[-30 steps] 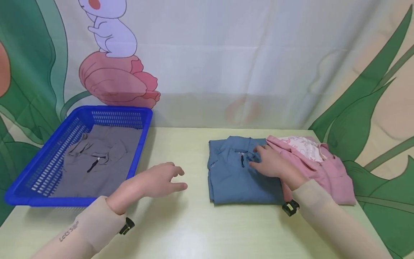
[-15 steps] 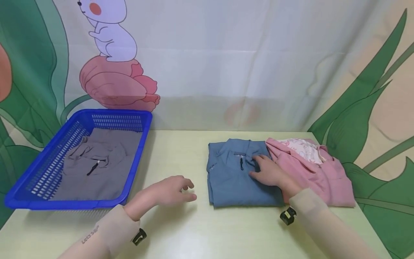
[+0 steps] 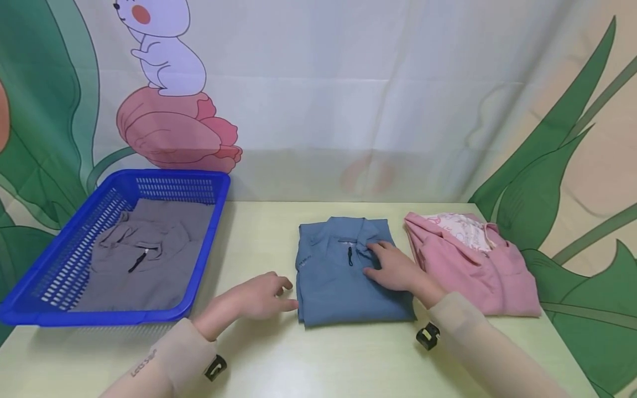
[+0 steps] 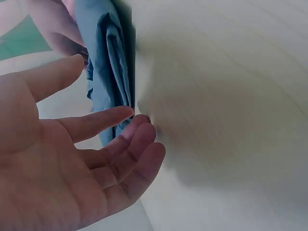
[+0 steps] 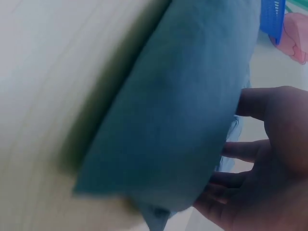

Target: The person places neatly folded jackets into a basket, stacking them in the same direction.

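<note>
A folded blue zip-neck shirt (image 3: 348, 293) lies on the table with its collar toward the back. My right hand (image 3: 395, 268) rests on its top near the right side of the collar. In the right wrist view the fingertips (image 5: 240, 150) of that hand touch the cloth without curling round it. Beside the shirt's left edge hovers my left hand (image 3: 259, 296), thumb and fingers apart and loosely bent, palm facing the shirt. From the left wrist view, the shirt's layered side (image 4: 108, 62) shows just past those fingertips; contact there I cannot tell.
A blue plastic basket (image 3: 199, 276) stands at the left with a folded grey zip-neck shirt (image 3: 164, 282) inside. On the right lies a folded pink garment (image 3: 478, 282) with a white patterned lining. A printed curtain (image 3: 308, 110) hangs behind the table (image 3: 278, 365).
My right hand has slid the blue shirt leftward, opening a gap between it and the pink garment. My left hand has moved right, toward the shirt's left edge.
</note>
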A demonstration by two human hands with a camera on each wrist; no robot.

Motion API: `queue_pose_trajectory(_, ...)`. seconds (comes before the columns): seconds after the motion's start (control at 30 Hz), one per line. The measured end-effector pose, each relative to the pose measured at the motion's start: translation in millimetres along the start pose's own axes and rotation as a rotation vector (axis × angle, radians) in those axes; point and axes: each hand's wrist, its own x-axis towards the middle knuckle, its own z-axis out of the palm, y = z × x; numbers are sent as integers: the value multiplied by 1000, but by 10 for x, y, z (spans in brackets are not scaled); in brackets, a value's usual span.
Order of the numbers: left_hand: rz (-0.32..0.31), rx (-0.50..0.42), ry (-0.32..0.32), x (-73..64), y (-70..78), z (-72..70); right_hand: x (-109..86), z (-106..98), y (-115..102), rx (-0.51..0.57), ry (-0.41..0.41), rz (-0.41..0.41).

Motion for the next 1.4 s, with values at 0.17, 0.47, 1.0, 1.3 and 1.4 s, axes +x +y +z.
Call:
queue_pose_trajectory(0.17,-53,-25,22,7,-54,8,46,17,-97,32,-14,-28)
queue_pose_trajectory(0.47,-113,-22,114,20,-156,-7,120,71,-244,77,-14,-84)
queue_pose_trajectory(1.0,-217,-17,231,19,-348,-51,163,106,-314,361,141,-91)
queue_pose_trajectory(1.3,-225,6,280,67,-390,-38,81,6,-207,395,260,180)
queue_pose_trajectory(1.4,-247,12,281,95,-387,-36,49,-19,-199,404,167,252)
